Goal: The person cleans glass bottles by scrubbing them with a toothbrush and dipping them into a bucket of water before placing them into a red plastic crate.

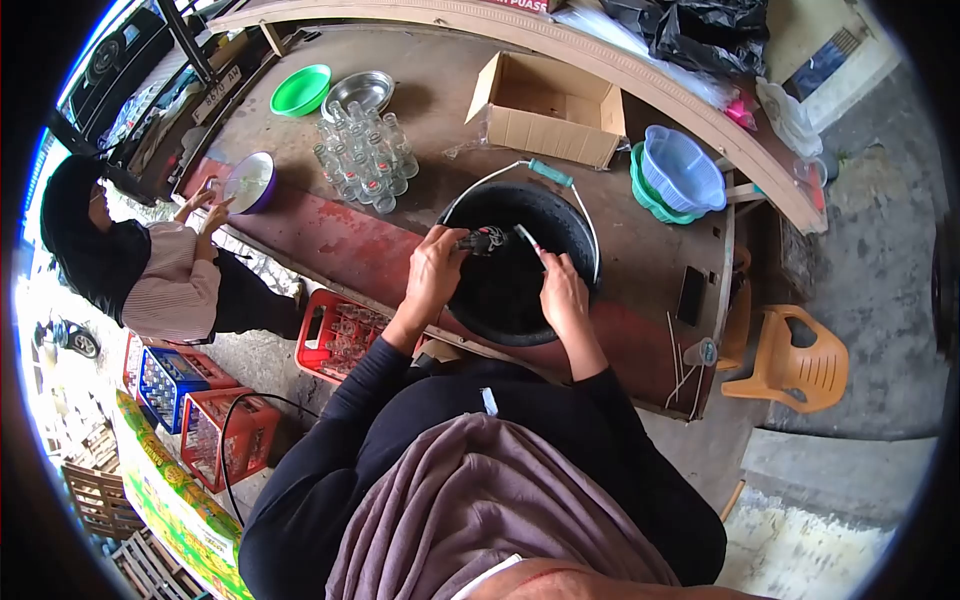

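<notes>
Left hand (436,268) fingers clamped on a dark bottle (484,241) over the black bucket (560,215), right hand (562,290) gripping a brush (529,239).

Outdoor bottle-washing yard: glass bottles (366,157) clustered on a worn table (330,240), plastic bottle crates (335,340) below it, a parked car (120,50) beyond the table

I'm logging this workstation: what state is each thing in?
black bucket: upright, handle down against the far rim
cardboard box: open
glass bottles: upright, clustered
left hand: grips a dark bottle
right hand: holds a thin tool
</notes>
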The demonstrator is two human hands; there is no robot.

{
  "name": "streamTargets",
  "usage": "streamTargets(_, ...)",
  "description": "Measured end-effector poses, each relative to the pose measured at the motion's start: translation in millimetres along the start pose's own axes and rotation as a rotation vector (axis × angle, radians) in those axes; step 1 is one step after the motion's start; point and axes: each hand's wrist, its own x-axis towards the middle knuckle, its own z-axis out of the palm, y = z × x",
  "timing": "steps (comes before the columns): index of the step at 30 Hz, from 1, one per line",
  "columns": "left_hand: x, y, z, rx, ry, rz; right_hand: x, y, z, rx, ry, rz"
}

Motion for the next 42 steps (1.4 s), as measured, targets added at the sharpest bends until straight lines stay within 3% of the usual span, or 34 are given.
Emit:
streamTargets(5,-2.9,1.7,-24.1,0.012,0.017,0.020,-11.9,-18.5,2.1,0.138,0.046,-0.173)
streamTargets(9,-5.8,-1.0,-31.9,-0.040,0.062,0.005,1.0,3.7,11.2,-0.047,0.004,-0.064)
streamTargets(14,-6.8,0.2,-38.5,-0.002,0.056,-0.061,-8.5,-14.9,8.2,0.158,-0.004,-0.124)
streamTargets(18,-2.4,-1.6,-40.7,0.022,0.082,-0.073,6.1,8.7,17.4,-0.023,-0.071,0.009)
streamTargets(20,-3.2,-1.4,-42.6,0.065,0.080,-0.072,8.1,15.5,21.7,-0.015,-0.047,-0.025)
streamTargets(22,-2.3,1.1,-41.9,-0.090,0.081,-0.283,6.8,7.7,17.4,0.018,-0.016,-0.065)
streamTargets(24,0.8,1.1,-38.4,-0.093,0.091,-0.294,0.8,-11.3,6.9,0.103,-0.047,-0.035)
streamTargets(26,1.2,0.4,-34.4,-0.093,0.100,-0.311,-6.4,-17.8,2.6,0.188,-0.052,-0.133)
streamTargets(27,1.2,0.3,-32.4,-0.107,0.096,-0.302,-7.8,-15.8,5.8,0.207,-0.066,-0.175)
streamTargets(29,2.6,0.3,-31.9,-0.117,0.091,-0.291,-2.5,-8.0,8.6,0.044,-0.161,-0.031)
streamTargets(31,4.7,0.4,-31.7,-0.068,0.064,-0.261,-0.1,1.9,10.3,0.008,-0.123,-0.018)
streamTargets(35,15.8,-2.2,-32.7,-0.060,-0.023,-0.175,-11.0,-14.9,-2.5,0.248,0.012,-0.172)
streamTargets(37,26.4,0.9,-30.0,-0.003,-0.049,0.134,-10.5,-15.7,-2.5,0.350,0.038,-0.246)
streamTargets(38,29.5,4.6,-30.4,0.004,-0.137,0.027,-9.4,-11.2,1.4,0.223,-0.003,-0.201)
streamTargets(40,37.0,0.7,-19.7,-0.066,-0.153,0.010,-1.8,1.0,6.6,0.025,-0.107,-0.114)
streamTargets(42,45.1,-3.9,-10.1,-0.135,-0.168,-0.004,-2.6,0.9,5.3,0.080,-0.053,-0.127)
